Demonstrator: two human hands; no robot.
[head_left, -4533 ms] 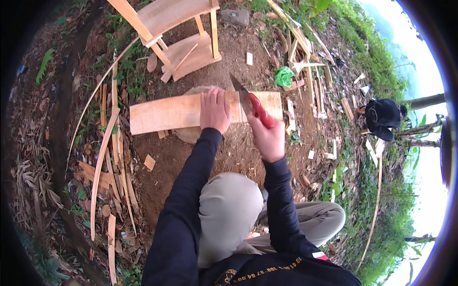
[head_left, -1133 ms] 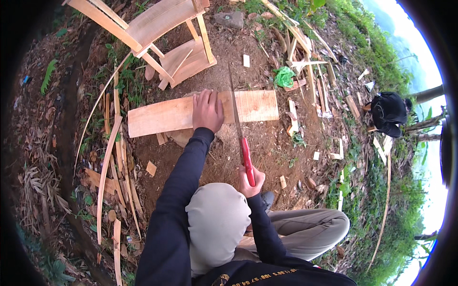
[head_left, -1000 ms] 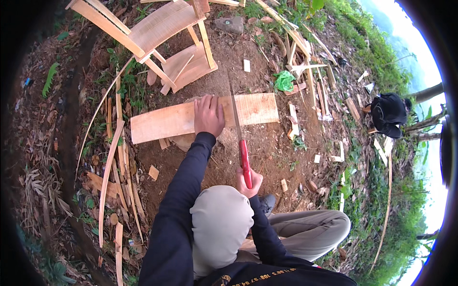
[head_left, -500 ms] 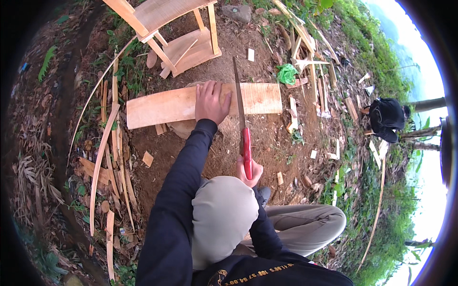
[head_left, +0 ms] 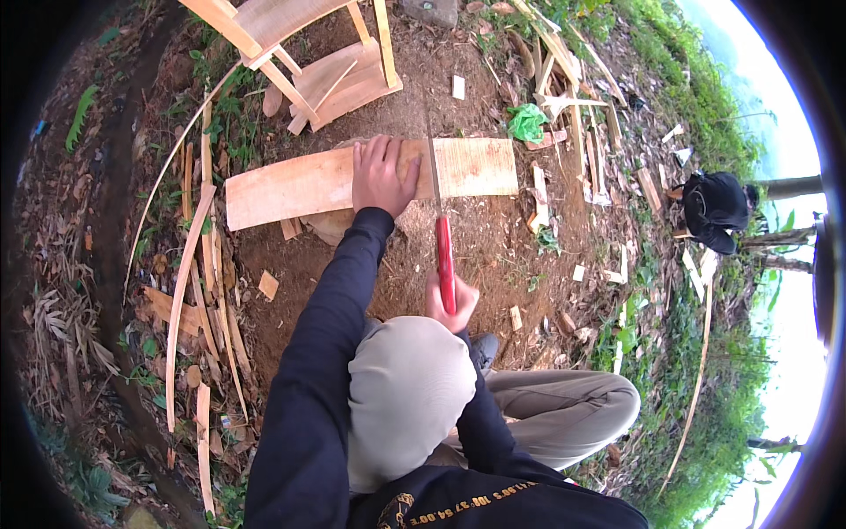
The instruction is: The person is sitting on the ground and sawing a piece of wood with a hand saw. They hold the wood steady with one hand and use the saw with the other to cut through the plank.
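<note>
A pale wooden board (head_left: 291,189) lies crosswise before me, resting on a wood block (head_left: 330,227) partly hidden beneath it. My left hand (head_left: 382,176) presses flat on the board near its middle, fingers stretched forward and thumb apart. Just right of that thumb, the thin blade of a handsaw (head_left: 445,264) crosses the board. My right hand (head_left: 456,301) is wrapped round the saw's red handle, on the near side of the board. Whether the teeth have cut into the wood cannot be made out. My bent knee (head_left: 410,388) is close to the right hand.
A wooden stool-like frame (head_left: 386,44) stands beyond the board at the upper left. Long wood strips (head_left: 187,300) lie on the left, and offcuts (head_left: 592,132) at the right. A green plastic bag (head_left: 527,123) and a black backpack (head_left: 714,210) are on the right.
The whole view has shifted slightly, so the board and stool-like frame appear higher and further left. The saw is turned a little straighter; both hands keep their places on board and handle.
</note>
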